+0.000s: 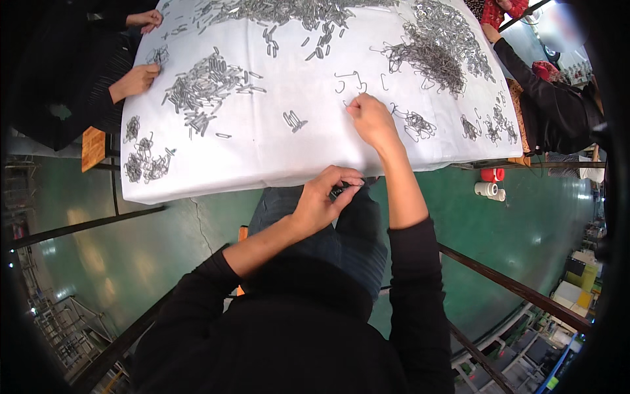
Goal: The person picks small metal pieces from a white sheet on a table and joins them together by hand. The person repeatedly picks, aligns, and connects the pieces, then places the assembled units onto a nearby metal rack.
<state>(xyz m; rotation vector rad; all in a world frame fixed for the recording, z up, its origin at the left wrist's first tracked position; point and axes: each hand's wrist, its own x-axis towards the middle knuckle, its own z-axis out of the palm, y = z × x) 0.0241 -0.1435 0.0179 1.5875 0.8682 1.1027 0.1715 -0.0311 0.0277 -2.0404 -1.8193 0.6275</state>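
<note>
My left hand is at the table's near edge, thumb and fingers closed around small dark metal pieces, mostly hidden by the fingers. Over the white tabletop my right hand is closed in a pinch. A thin wire end shows by its fingertips, but I cannot make out what they grip. Just beyond it lie a few loose bent wire hooks. A small heap of wire hooks sits to its right. Left of it lies a little group of flat metal strips.
The white-covered table bears a pile of metal strips at left and a tangled pile of wire hooks at right. Another person's hand works at the left edge, and a person's sleeve shows at right.
</note>
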